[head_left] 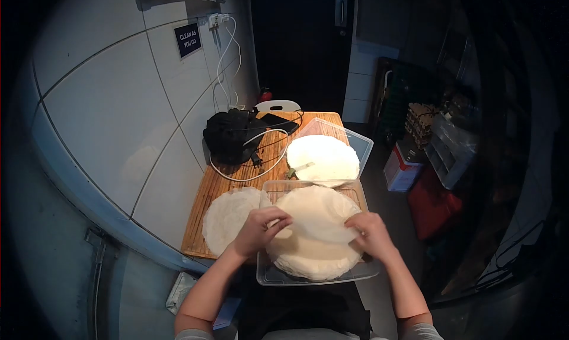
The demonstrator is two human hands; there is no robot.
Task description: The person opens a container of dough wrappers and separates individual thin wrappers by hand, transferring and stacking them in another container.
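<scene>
- While we look around for words, we can read one dark sign (188, 40) on the tiled wall (95, 94); its white letters say "CLEAN AS YOU GO".
- We see a small strip (305, 166) on the bright white pile (325, 153), but we can't read it.
- Our left grip (261, 228) and our right grip (370, 234) each pinch one side of a thin, see-through sheet (323, 228).
- The sheet hangs over a big round pale stack (314, 263), and the stack sits in a clear box (272, 276) right in front of us.
- To the left of the box, a flat white round (228, 221) lies on the wooden tabletop (198, 233).
- The white pile is just behind the box, with a clear plastic piece (363, 143) around its far side.
- At the back left, we find a black bag (231, 138), a dark flat thing (280, 123) and a looping white cord (237, 179).
- The wall runs close along the left edge, so there is little room that way.
- The box reaches the right edge, and past it we see dark floor (385, 206).
- Some wood shows between the cord and the white round.
</scene>
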